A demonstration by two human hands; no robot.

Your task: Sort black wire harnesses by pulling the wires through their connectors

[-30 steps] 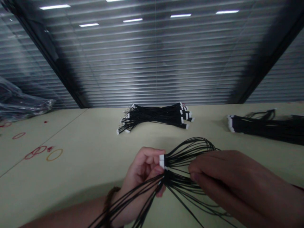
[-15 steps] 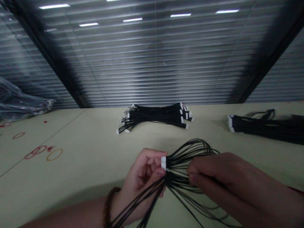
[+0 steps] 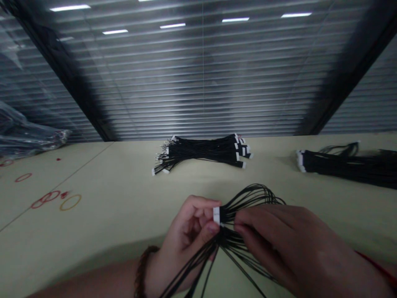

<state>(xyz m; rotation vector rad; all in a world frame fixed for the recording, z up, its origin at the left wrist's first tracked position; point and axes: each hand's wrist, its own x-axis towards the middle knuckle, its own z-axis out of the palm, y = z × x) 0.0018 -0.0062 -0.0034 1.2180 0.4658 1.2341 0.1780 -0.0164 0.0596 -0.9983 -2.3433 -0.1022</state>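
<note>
The left hand [image 3: 194, 234] has its grip closed on a white plug [image 3: 216, 215], seemingly steadying it while the right hand [image 3: 282, 242] (grip also closed) pinches black wires [image 3: 252, 194].

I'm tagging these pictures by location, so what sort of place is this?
Likely an indoor workshop: the left hand holds a white connector with black wires, more wire bundles lie on a pale table, slatted blinds behind.

the connector [image 3: 216, 216] looks plastic, the tabletop [image 3: 118, 186] matt, the film [image 3: 31, 134] glossy.
</note>
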